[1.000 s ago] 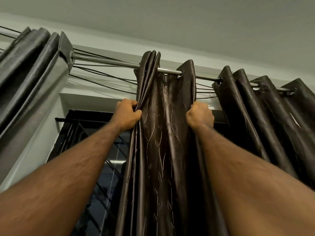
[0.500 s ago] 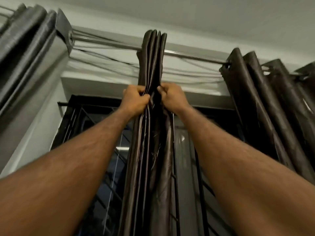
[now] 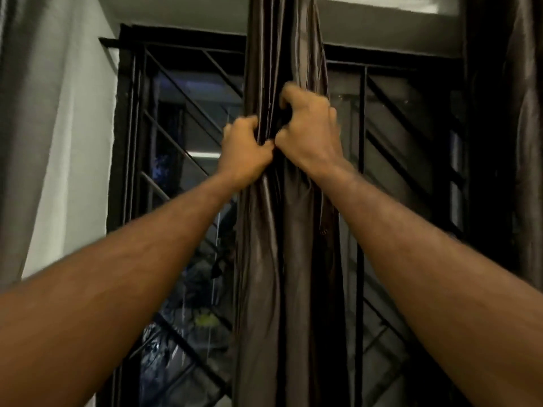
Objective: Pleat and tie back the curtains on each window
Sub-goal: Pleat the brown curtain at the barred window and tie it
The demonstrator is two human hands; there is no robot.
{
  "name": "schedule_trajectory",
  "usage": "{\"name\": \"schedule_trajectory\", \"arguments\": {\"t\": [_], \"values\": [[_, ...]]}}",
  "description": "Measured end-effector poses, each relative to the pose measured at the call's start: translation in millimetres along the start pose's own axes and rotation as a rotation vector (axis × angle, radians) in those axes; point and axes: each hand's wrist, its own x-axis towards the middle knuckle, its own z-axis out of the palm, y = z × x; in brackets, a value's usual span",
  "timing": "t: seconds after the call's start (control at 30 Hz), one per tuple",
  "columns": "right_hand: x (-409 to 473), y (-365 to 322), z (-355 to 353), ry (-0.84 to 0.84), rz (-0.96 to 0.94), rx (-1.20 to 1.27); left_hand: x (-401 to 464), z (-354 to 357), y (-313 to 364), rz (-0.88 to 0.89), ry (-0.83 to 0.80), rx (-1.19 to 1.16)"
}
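Curtain (image 3: 276, 259) fabric, dark brown and glossy, hangs gathered into a narrow column of vertical folds down the middle of the view, in front of the window (image 3: 182, 160). Its top runs out of the upper edge, so how it is hung cannot be seen, and its lower end is cut off at the bottom edge. Behind it the window shows a black frame and a grille of upright and slanted bars; what lies beyond the glass is dark and blurred, with only a pale strip of light and a small yellowish patch to be made out. A second dark curtain (image 3: 526, 142) hangs along the right edge, partly out of view, and pale grey fabric (image 3: 35, 127) fills the left side beside a white wall.

Both forearms reach up from the lower corners. The left hand (image 3: 245, 154) grips the left side of the gathered folds, fingers curled into the cloth with their tips buried in it. The right hand (image 3: 308, 133), just beside and slightly higher, clutches the folds too; its fingers are curled round the fabric and mostly hidden. Both hands are slightly blurred.
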Motion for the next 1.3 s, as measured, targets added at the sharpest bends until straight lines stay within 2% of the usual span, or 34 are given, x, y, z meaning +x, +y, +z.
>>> {"name": "schedule_trajectory", "arguments": {"t": [0.17,0.3,0.37,0.47,0.6,0.67,0.77,0.9,0.97,1.03,1.17,1.3], "values": [[-93,0,24,-0.03,0.081,0.035,-90,2,-30,-0.115,0.005,-0.103],[-169,-7,43,-0.092,0.049,-0.018,-157,1,-49,-0.179,-0.042,-0.196],[-196,-7,51,-0.035,0.02,-0.141,-179,-1,-58,-0.208,-0.035,-0.227],[-219,-3,60,0.148,-0.115,-0.361,-187,-9,-62,-0.224,-0.016,-0.308],[-229,-9,62,0.068,-0.161,-0.497,-181,-19,-56,-0.219,0.016,-0.4],[-232,-15,59,0.071,-0.117,-0.542,-180,-23,-60,-0.207,0.036,-0.403],[-233,-21,51,0.162,-0.079,-0.599,-184,-31,-72,-0.161,0.072,-0.336],[-234,-40,47,0.163,-0.188,-0.54,-183,-47,-94,-0.16,0.23,-0.173],[-232,-51,48,0.114,-0.135,-0.384,-185,-53,-94,-0.124,0.229,-0.115],[-229,-63,48,0.095,0.014,-0.272,-190,-54,-87,-0.047,0.174,-0.057],[-226,-81,55,0.045,0.246,-0.343,-190,-62,-96,-0.061,0.187,-0.045],[-233,-88,59,0.12,0.293,-0.303,-195,-75,-106,-0.057,0.184,-0.02]]}}
